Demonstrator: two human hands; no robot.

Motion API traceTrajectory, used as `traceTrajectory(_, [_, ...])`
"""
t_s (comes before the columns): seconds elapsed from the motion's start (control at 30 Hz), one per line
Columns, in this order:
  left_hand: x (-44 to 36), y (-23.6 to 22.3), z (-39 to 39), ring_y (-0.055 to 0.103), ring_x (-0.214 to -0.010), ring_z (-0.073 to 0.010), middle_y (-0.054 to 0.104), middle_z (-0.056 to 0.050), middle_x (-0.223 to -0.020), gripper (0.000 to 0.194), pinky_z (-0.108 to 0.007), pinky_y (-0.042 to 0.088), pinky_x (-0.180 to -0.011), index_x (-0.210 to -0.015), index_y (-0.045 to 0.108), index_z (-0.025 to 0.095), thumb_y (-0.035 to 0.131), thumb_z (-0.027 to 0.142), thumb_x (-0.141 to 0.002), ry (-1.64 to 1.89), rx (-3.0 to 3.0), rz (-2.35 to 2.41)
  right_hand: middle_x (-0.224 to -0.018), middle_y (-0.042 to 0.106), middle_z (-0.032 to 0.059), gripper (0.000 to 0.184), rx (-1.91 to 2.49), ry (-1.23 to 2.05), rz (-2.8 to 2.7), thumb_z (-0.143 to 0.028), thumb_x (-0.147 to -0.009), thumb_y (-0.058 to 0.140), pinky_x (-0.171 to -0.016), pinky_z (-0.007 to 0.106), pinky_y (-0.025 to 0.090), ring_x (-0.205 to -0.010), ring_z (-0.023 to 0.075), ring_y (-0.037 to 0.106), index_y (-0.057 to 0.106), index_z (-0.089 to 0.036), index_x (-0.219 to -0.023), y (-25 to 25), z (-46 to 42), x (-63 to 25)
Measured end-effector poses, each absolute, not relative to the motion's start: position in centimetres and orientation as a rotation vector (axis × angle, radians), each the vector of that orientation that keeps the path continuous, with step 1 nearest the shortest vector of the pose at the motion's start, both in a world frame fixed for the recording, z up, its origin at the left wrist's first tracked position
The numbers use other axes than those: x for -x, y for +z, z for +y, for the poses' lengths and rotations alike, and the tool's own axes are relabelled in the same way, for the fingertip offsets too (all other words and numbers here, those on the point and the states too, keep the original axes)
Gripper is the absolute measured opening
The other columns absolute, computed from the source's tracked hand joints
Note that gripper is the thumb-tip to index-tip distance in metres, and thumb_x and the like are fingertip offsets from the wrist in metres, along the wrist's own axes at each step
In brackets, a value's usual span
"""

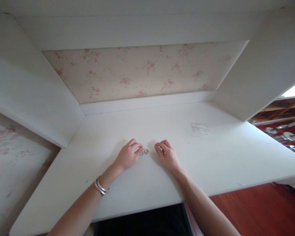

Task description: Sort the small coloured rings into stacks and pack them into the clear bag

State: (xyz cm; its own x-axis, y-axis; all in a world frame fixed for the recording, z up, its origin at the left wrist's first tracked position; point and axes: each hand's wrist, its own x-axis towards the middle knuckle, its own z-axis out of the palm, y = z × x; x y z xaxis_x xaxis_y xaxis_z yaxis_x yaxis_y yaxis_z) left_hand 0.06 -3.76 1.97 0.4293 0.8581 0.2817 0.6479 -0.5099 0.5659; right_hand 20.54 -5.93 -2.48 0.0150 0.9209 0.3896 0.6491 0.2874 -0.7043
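Two small ring-shaped pieces lie close together on the white desktop (127,193), between my hands. The pale, slightly pinkish ring (146,151) is in plain sight, while the greenish ring (141,153) is partly covered by the fingertips of my left hand (129,154). That hand is closed in a pinch right at the rings; whether anything is between its fingers is too small to see. My right hand (166,154), a little to the right of the rings and apart from them, is also pinched closed. Its fingertips hide whatever they may hold.
A small clear plastic bag (199,128) lies flat at the back right of the desktop. White side panels and an overhead shelf (137,31) frame the desk, with floral wallpaper (147,72) behind. Shiny metal things (288,136) stand beyond the right edge.
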Motion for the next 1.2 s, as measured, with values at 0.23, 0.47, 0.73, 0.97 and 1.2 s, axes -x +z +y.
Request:
traceTrajectory(0.23, [4.2, 1.8, -4.1, 0.048, -0.062, -0.0119, 0.058, -0.001, -0.073, 0.027, -0.024, 0.041, -0.062, -0.084, 0.065, 0.018, 0.048, 0.04, -0.085, 0.97, -2.007, 1.493, -0.081, 0.06, 0.0028, 0.031, 1.514, 0.467, -1.637, -0.042, -0.086, 0.044, -0.059, 0.025, 0.043, -0.063, 0.0122, 0.053, 0.067, -0.021, -0.086, -2.8, -4.0, -23.3])
traceTrajectory(0.47, [6.9, -0.4, -4.8, 0.053, -0.063, -0.013, 0.06, 0.0, -0.07, 0.034, -0.023, 0.041, -0.06, -0.089, 0.064, 0.017, 0.052, 0.047, -0.081, 1.008, -1.631, 1.497, -0.096, 0.06, 0.0085, 0.032, 1.995, 0.086, -1.749, -0.041, -0.081, 0.048, -0.074, 0.034, 0.044, -0.077, 0.0189, 0.057, 0.067, -0.022, -0.098, 1.1, 1.1, -33.9])
traceTrajectory(0.73, [7.5, 0.0, -5.0, 0.043, -0.054, -0.0103, 0.05, 0.003, -0.059, 0.031, -0.02, 0.033, -0.051, -0.086, 0.064, 0.018, 0.051, 0.046, -0.082, 1.039, -1.604, 1.498, -0.127, 0.043, 0.0232, 0.076, 2.685, 0.046, -1.555, -0.068, -0.07, 0.049, -0.079, 0.058, 0.038, -0.102, 0.0426, 0.051, 0.05, -0.021, -0.129, 1.6, 3.6, -42.0])
traceTrajectory(0.97, [7.9, 0.2, -5.0, 0.045, -0.058, -0.0115, 0.053, 0.002, -0.064, 0.03, -0.022, 0.036, -0.055, -0.086, 0.065, 0.017, 0.049, 0.043, -0.084, 1.051, -1.717, 1.506, -0.129, 0.044, 0.0226, 0.067, 2.599, 0.027, -1.678, -0.056, -0.075, 0.05, -0.079, 0.049, 0.042, -0.102, 0.0375, 0.054, 0.048, -0.019, -0.131, 1.3, 4.5, -40.4])
traceTrajectory(1.2, [7.3, -0.8, -4.3, 0.049, -0.066, -0.0122, 0.055, -0.001, -0.079, 0.025, -0.024, 0.042, -0.064, -0.091, 0.062, 0.018, 0.049, 0.038, -0.086, 1.066, -1.844, 1.454, -0.136, 0.041, 0.0101, 0.061, 2.199, -0.035, -2.016, -0.061, -0.082, 0.04, -0.084, 0.043, 0.044, -0.101, 0.0292, 0.057, 0.046, -0.027, -0.132, 5.5, 3.7, -26.8])
